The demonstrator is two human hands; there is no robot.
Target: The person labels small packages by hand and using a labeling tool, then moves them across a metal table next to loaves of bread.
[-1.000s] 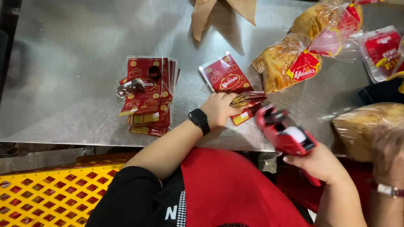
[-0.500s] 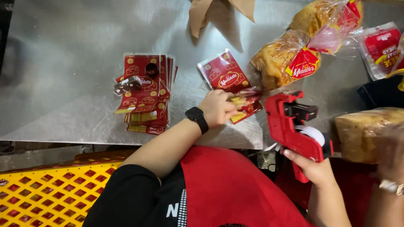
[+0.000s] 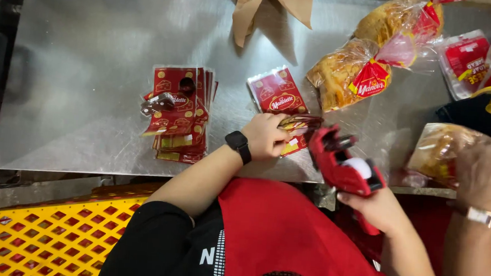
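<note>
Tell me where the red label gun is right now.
In the head view the red label gun sits in the right hand at the table's near edge, its nose beside the left hand pressing a small red packet.

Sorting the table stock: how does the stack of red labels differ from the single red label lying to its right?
The stack of red labels holds many pieces, fanned and uneven; the single red label lies alone and flat. The stack carries a small dark clip-like object on top; the single one is bare. The stack lies away from the left hand; the single one lies just beyond it. Both are red with gold marks, on the metal table.
</note>
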